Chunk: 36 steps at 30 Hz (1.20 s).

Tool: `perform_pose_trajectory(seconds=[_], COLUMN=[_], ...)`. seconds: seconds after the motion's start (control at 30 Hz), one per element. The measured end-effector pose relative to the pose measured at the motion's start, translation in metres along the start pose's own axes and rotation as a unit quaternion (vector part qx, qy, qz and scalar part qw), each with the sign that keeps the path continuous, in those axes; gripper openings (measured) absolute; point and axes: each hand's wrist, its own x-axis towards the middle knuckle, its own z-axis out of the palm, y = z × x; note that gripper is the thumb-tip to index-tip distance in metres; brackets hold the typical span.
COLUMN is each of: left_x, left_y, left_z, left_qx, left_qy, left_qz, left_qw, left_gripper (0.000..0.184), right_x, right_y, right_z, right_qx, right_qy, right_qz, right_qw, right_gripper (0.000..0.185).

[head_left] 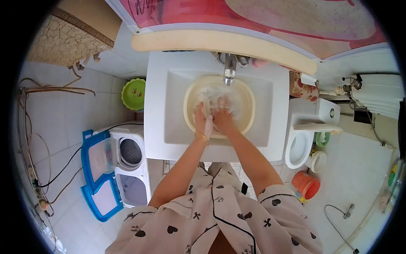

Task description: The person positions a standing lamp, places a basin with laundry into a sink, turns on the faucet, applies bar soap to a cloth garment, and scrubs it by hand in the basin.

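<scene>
A cream plastic basin (188, 111) stands in the white sink, with cloudy, sudsy water in it. My left hand (201, 120), with a yellow band at the wrist, is closed around a wet white cloth (209, 126) that hangs down along the wrist. Right beside it, my right hand (222, 115) reaches into the water against the cloth. Its fingertips are blurred by suds, so their grip is unclear. The chrome faucet (229, 70) juts over the basin's far rim.
The white sink (175, 131) surrounds the basin. Left are a green smiley-faced basin (133, 95) and a small twin-tub washer (131, 158) with blue-edged lids up. A toilet (299, 146) and a red bucket (306, 185) are on the right. A cream ledge (224, 41) runs behind the faucet.
</scene>
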Motion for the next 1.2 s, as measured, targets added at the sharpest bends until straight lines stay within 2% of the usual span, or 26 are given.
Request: perform_pose_trajectory(seconds=[0.03, 0.13, 0.2, 0.23, 0.33, 0.43, 0.5, 0.53, 0.6, 0.63, 0.67, 0.7, 0.73, 0.8, 0.83, 0.9, 1.0, 1.03, 1.13, 1.2], left_x=[0.006, 0.018, 0.02, 0.022, 0.026, 0.027, 0.032, 0.036, 0.043, 0.051, 0.06, 0.062, 0.059, 0.051, 0.05, 0.05, 0.042, 0.041, 0.035, 0.031], left_y=[-0.007, -0.015, -0.013, -0.01, 0.0, -0.002, -0.014, -0.019, -0.029, -0.049, -0.08, -0.078, -0.076, -0.058, -0.049, -0.032, -0.007, -0.004, -0.003, -0.011], left_z=[0.002, 0.007, 0.005, 0.005, 0.008, 0.009, 0.004, 0.003, 0.002, 0.003, 0.005, 0.003, 0.005, 0.009, 0.01, 0.012, 0.001, 0.0, 0.006, 0.017], left_qx=[0.017, 0.034, 0.004, 0.03, 0.094, 0.096, 0.046, -0.044, -0.222, -0.261, -0.299, -0.336, -0.319, -0.285, -0.326, -0.403, -0.494, -0.505, -0.565, -0.636], left_qy=[0.013, 0.036, 0.029, 0.027, 0.023, 0.034, 0.037, 0.022, -0.007, 0.0, 0.007, 0.016, 0.031, 0.061, 0.045, 0.011, -0.105, -0.107, -0.128, -0.159], left_qz=[0.003, -0.013, -0.059, -0.066, -0.071, -0.052, -0.037, -0.087, -0.186, -0.176, -0.164, -0.152, -0.151, -0.149, -0.204, -0.31, -0.377, -0.366, -0.319, -0.26], left_qw=[1.0, 0.999, 0.998, 0.997, 0.993, 0.993, 0.998, 0.995, 0.957, 0.949, 0.94, 0.929, 0.935, 0.945, 0.922, 0.861, 0.776, 0.774, 0.751, 0.709], left_gripper=[0.064, 0.064, 0.064, 0.064, 0.063, 0.063, 0.062, 0.062, 0.062, 0.059, 0.057, 0.054, 0.052, 0.049, 0.047, 0.044, 0.043, 0.044, 0.044, 0.045], right_x=[0.001, 0.016, 0.017, 0.018, 0.002, 0.007, 0.01, 0.011, 0.011, 0.012, 0.012, 0.012, 0.012, 0.012, 0.012, 0.012, 0.016, 0.017, 0.006, 0.006], right_y=[-0.001, 0.02, 0.012, 0.008, -0.012, 0.012, 0.012, 0.011, 0.003, -0.001, 0.003, 0.01, 0.013, 0.014, 0.013, 0.008, -0.012, -0.019, -0.047, -0.041], right_z=[0.0, -0.008, -0.006, -0.005, -0.01, -0.049, -0.039, -0.034, -0.034, -0.041, -0.048, -0.056, -0.06, -0.041, -0.038, -0.035, -0.047, -0.058, -0.115, -0.14], right_qx=[-0.01, 0.02, 0.028, 0.031, -0.1, 0.03, 0.061, 0.075, 0.097, 0.107, 0.084, 0.06, 0.038, 0.132, 0.178, 0.352, 0.59, 0.659, 0.699, 0.698], right_qy=[-0.001, -0.222, -0.189, -0.172, 0.006, -0.1, -0.051, -0.026, -0.112, -0.154, -0.15, -0.146, -0.142, -0.062, -0.02, -0.041, -0.072, -0.083, -0.038, -0.025], right_qz=[-0.075, -0.011, 0.091, 0.143, -0.012, -0.007, 0.117, 0.179, 0.13, 0.105, 0.1, 0.095, 0.088, 0.177, 0.221, 0.24, 0.251, 0.25, 0.297, 0.21], right_qw=[0.997, 0.975, 0.977, 0.974, 0.995, 0.994, 0.99, 0.981, 0.98, 0.977, 0.98, 0.983, 0.985, 0.973, 0.959, 0.904, 0.764, 0.704, 0.65, 0.684], right_gripper=[0.05, 0.051, 0.05, 0.049, 0.049, 0.052, 0.057, 0.059, 0.06, 0.061, 0.06, 0.059, 0.059, 0.06, 0.06, 0.054, 0.045, 0.043, 0.041, 0.04])
